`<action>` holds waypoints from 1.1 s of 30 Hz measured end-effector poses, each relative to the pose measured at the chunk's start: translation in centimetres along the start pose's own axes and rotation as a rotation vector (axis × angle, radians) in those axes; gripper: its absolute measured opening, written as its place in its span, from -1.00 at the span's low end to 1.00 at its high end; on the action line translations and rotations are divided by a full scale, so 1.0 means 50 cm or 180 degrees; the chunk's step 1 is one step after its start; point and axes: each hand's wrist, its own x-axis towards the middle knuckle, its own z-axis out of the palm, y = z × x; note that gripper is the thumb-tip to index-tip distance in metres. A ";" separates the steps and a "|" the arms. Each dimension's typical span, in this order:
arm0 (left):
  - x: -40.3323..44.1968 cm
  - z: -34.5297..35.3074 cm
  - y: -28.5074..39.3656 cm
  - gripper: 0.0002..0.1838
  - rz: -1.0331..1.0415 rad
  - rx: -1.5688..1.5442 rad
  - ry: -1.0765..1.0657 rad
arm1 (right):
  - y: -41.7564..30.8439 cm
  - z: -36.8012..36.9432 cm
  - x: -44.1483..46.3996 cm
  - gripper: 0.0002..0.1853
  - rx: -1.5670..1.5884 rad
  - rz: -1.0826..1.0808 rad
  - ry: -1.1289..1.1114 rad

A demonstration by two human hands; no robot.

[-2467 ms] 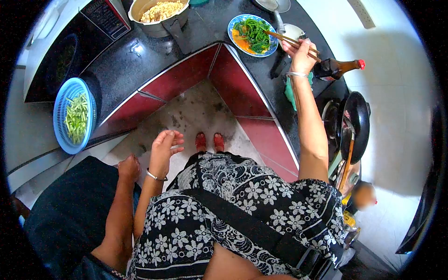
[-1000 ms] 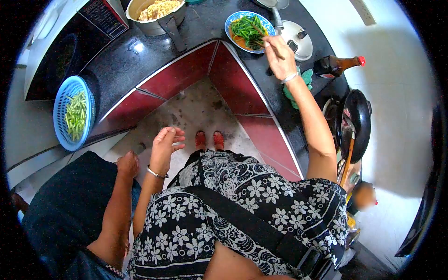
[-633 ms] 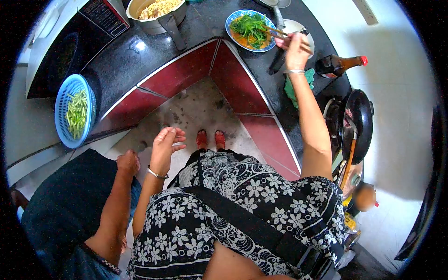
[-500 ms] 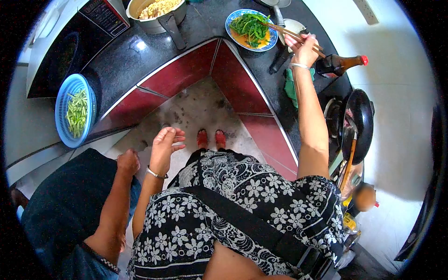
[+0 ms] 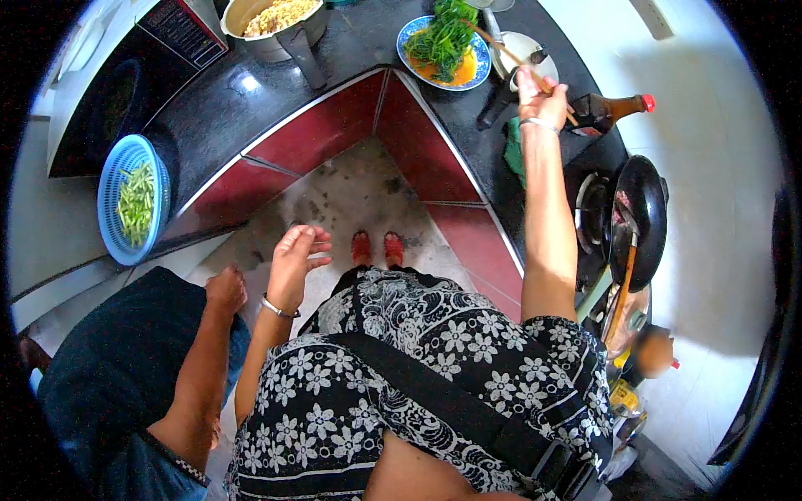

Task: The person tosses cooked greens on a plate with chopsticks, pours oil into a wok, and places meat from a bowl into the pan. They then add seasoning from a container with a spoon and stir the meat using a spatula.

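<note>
My right hand point(image 5: 543, 102) is closed round a pair of wooden chopsticks point(image 5: 504, 52) above the right counter. Their tips are in the cooked leafy greens point(image 5: 441, 48), part of which is raised above the blue-and-white plate point(image 5: 407, 65). Orange-yellow sauce lies under the greens. My left hand point(image 5: 294, 260) hangs in front of my body, fingers loosely bent and thumb apart, with nothing in it. Beside my right hand stands a dark sauce bottle with a red cap point(image 5: 614, 111), and a green cloth point(image 5: 512, 150) lies near the wrist.
A black wok point(image 5: 652, 230) with a wooden-handled spatula point(image 5: 622, 284) sits at the right. At the back is a pot point(image 5: 236, 21) of yellowish food. A blue basket point(image 5: 109, 200) holds cut green vegetables at the left. Another person's hand point(image 5: 226, 290) is at my left.
My right hand has moved slightly down and left and turned. The chopsticks have lifted a bunch of greens up from the plate. My left hand has barely moved.
</note>
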 end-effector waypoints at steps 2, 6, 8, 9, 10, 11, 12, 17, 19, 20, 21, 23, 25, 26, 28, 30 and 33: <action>0.001 0.003 0.001 -0.78 -0.0010 0.0035 0.0004 | 0.016 -0.013 -0.019 -0.63 -0.0184 0.0072 0.0056; 0.003 0.003 0.005 -0.78 -0.0053 0.0048 0.0029 | 0.002 -0.005 -0.090 -0.70 -0.0948 -0.0573 -0.0101; 0.004 -0.003 0.001 -0.78 -0.0065 0.0045 0.0046 | -0.023 0.028 -0.137 -0.70 -0.1477 -0.0852 -0.0101; 0.003 -0.005 0.000 -0.78 -0.0057 0.0037 0.0047 | -0.033 0.034 -0.147 -0.69 -0.1691 -0.0941 -0.0175; 0.003 -0.005 0.000 -0.78 -0.0046 0.0027 0.0048 | -0.041 0.039 -0.154 -0.68 -0.1905 -0.1033 -0.0251; 0.004 -0.007 0.000 -0.78 -0.0041 0.0016 0.0052 | -0.048 0.047 -0.159 -0.67 -0.2122 -0.1120 -0.0327; 0.005 -0.009 -0.003 -0.78 -0.0040 0.0014 0.0035 | -0.053 0.067 -0.169 -0.67 -0.2232 -0.1244 -0.0402; 0.005 -0.009 -0.008 -0.78 -0.0022 0.0025 -0.0018 | 0.004 0.092 -0.133 -0.72 -0.2373 -0.1428 -0.1033; -0.002 -0.002 -0.003 -0.77 -0.0009 0.0055 -0.0016 | 0.026 0.081 -0.130 -0.72 -0.2612 -0.1042 -0.0970; -0.003 0.000 0.001 -0.77 0.0008 0.0070 -0.0013 | 0.022 0.095 -0.151 -0.73 -0.2779 -0.1156 -0.0971; -0.002 0.000 0.001 -0.77 0.0002 0.0059 0.0006 | 0.022 0.107 -0.150 -0.73 -0.2688 -0.1224 -0.0987; -0.003 -0.002 -0.006 -0.77 -0.0033 0.0052 0.0030 | 0.023 0.121 -0.143 -0.73 -0.2516 -0.1357 -0.0987; -0.003 -0.005 -0.008 -0.77 -0.0030 0.0000 0.0001 | 0.049 0.123 -0.092 -0.74 -0.2728 -0.1790 -0.1098; -0.005 -0.006 -0.008 -0.77 -0.0039 -0.0015 -0.0021 | 0.078 0.108 -0.047 -0.75 -0.2923 -0.1832 -0.1071; -0.008 -0.002 -0.008 -0.76 -0.0036 -0.0045 -0.0006 | 0.118 0.086 -0.004 -0.78 -0.3294 -0.2074 -0.1179; -0.011 0.014 0.001 -0.76 -0.0010 0.0011 -0.0102 | 0.116 0.089 -0.031 -0.81 -0.3778 -0.2710 -0.1407; -0.008 0.043 0.017 -0.77 -0.0003 0.0120 -0.0022 | 0.090 0.116 -0.124 -0.84 -0.4125 -0.2915 -0.1468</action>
